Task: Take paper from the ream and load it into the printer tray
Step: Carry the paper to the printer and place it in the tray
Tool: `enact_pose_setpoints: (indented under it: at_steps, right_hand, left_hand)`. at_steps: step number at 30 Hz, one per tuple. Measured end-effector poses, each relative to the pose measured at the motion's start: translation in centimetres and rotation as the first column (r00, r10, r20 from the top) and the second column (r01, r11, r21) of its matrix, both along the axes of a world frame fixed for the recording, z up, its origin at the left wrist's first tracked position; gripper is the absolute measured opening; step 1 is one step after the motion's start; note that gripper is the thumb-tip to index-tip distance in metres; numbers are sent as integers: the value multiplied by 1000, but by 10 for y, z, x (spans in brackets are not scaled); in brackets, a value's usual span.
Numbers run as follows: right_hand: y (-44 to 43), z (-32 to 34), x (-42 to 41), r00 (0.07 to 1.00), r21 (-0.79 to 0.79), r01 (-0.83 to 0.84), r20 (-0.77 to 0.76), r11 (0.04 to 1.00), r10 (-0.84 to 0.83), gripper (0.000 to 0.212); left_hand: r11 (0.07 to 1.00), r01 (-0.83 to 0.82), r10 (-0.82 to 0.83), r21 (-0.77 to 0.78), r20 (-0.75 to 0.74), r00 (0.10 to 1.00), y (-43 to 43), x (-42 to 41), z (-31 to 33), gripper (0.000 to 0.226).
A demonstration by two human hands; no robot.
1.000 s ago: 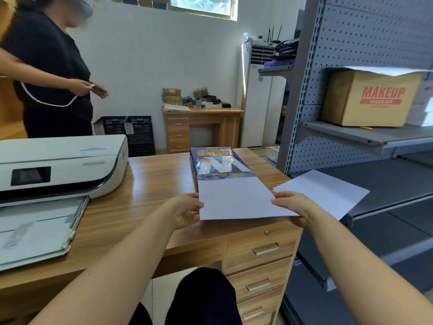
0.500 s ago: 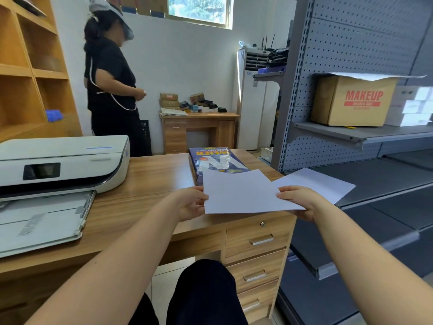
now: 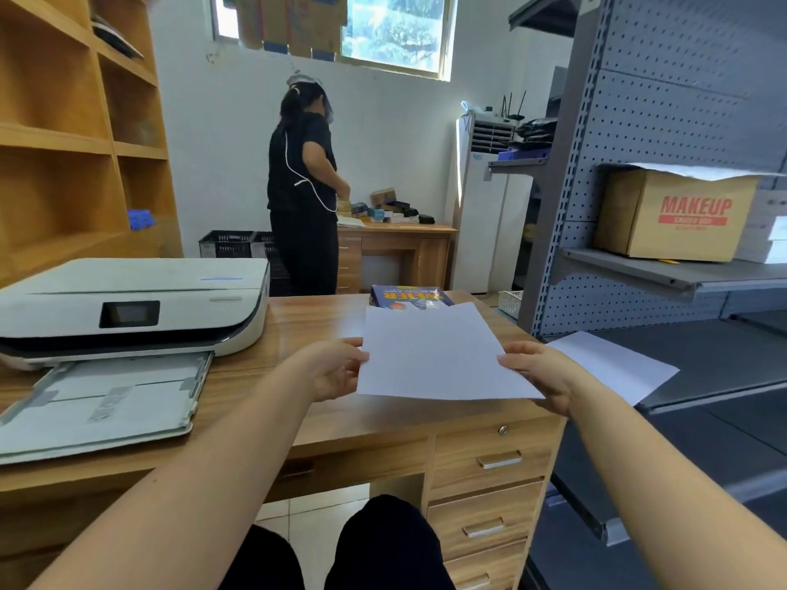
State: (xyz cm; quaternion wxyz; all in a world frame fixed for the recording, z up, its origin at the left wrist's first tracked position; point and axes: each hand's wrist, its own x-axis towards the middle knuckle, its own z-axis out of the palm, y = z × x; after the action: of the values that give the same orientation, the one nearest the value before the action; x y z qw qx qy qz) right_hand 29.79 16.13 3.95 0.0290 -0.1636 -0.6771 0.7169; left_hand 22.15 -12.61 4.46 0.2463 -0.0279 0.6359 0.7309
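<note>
One white sheet of paper [image 3: 438, 355] is up in the air over the right part of the desk [image 3: 323, 321], held nearly flat with its far edge tipped a little upward. The left hand [image 3: 332, 370] pinches its left edge, fingers closed on the sheet; the right hand [image 3: 538, 374] grips the right edge near the lower corner, thumb on top. Both forearms reach forward from the bottom of the view, roughly level with each other.

Behind the sheet lies one ream [image 3: 404, 296] in a blue wrapper, flat on the desk and partly hidden by the paper. A second loose sheet [image 3: 613, 368] rests to the right, on the grey metal shelf [image 3: 702, 359] beside the desk.

On the left of the desk sits one white printer [image 3: 127, 306], and its single tray [image 3: 106, 402] is pulled out toward the front, well apart from the held sheet.

Farther off, a person in black [image 3: 302, 193] stands at a second small desk [image 3: 396, 244] against the wall. One cardboard box marked MAKEUP [image 3: 673, 215] sits on an upper shelf.
</note>
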Motion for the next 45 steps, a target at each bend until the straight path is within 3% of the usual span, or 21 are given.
enact_pose_setpoints:
  at_steps: [6,13,25,39,45]
  right_hand:
    - [-33,2,-28,999,-30,-50,-2,998,50,39]
    - [-69,2,-65,991,-83,-131,9,988,132,35]
    - [-125,-10,-106,973,-140,-224,27,965,230,35]
    - [-194,-11,-124,916,-82,-387,77,918,393,27]
    - [-226,-18,-125,891,-84,-443,70,893,449,29]
  left_hand:
    - [999,-43,43,-2,-2,999,-35,-24,-3,42]
    - [999,-29,29,-13,-31,999,-74,-42,-2,40]
    - [988,-157,157,-2,-19,987,-136,-50,-15,37]
    - [967,-251,251,39,8,968,-219,-28,-14,30]
    - [953,-302,301,38,25,953,-251,-14,-18,37]
